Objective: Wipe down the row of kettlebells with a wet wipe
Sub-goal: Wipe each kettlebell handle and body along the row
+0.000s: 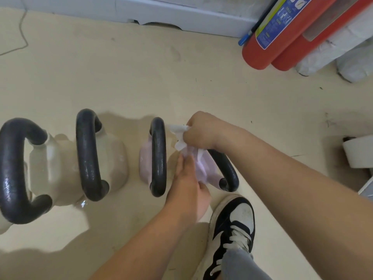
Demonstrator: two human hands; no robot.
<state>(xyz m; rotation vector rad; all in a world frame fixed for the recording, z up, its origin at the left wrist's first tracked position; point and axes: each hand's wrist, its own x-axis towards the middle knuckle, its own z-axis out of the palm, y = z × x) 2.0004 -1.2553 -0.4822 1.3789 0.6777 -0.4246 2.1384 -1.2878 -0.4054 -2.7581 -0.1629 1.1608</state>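
Note:
Several kettlebells with black handles stand in a row on the beige floor: two cream ones [115, 156] [45, 158] at the left, and two pale pink ones to their right. My right hand [201, 131] is shut on a crumpled white wet wipe [179, 138], which it holds against the top of the rightmost pink kettlebell [209, 168]. My left hand [187, 182] grips that kettlebell's body from the left, with the thumb on top and the fingertips reaching the wipe's lower edge. The other pink kettlebell [145, 158] stands just left of my hands.
Two red fire extinguishers [282, 37] lean at the back right beside white wrapped bundles [355, 67]. A white roll [357, 151] lies at the right edge. My black-and-white shoe [232, 229] is planted just in front of the rightmost kettlebell. A thin cable [21, 27] runs along the floor at the far left.

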